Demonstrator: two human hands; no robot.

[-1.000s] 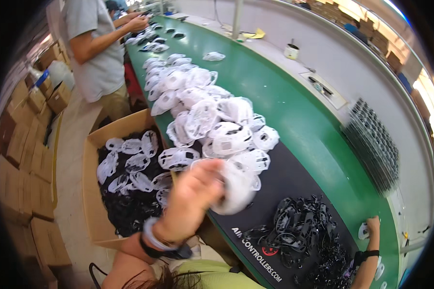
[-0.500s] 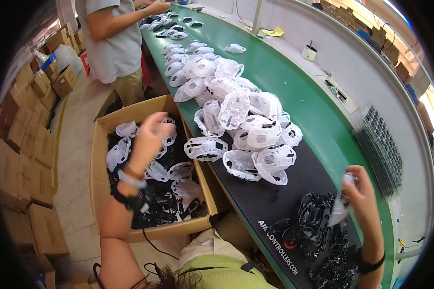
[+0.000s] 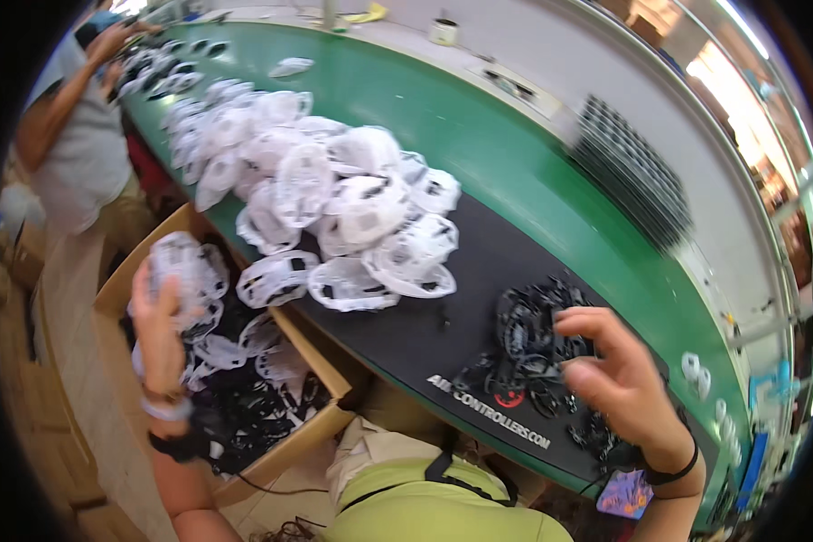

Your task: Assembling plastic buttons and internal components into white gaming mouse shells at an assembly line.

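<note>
My left hand [image 3: 160, 330] is over the cardboard box, its fingers and thumb closed around a white plastic shell [image 3: 176, 257] with cut-out openings. More white shells [image 3: 217, 357] and loose black plastic parts [image 3: 266, 420] lie in the box below. Above the dark mat, my right hand [image 3: 619, 379] has its thumb and fingers curved apart, with nothing visible between them. Right by its fingertips is a heap of small black plastic parts [image 3: 524, 334]. A large pile of white shells [image 3: 352, 194] covers the mat's far end and the green table beyond.
The open cardboard box [image 3: 312, 429] stands against the near edge of the green table [image 3: 506, 212]. Stacked dark grid trays [image 3: 632, 172] lean along the back wall. Several white pieces [image 3: 696, 375] lie at far right. Another person [image 3: 81, 135] works at far left.
My view has swung right, shifting the scene left. A white shell is now in my left hand. The pale piece my right hand held is gone from it, and its fingers have opened.
</note>
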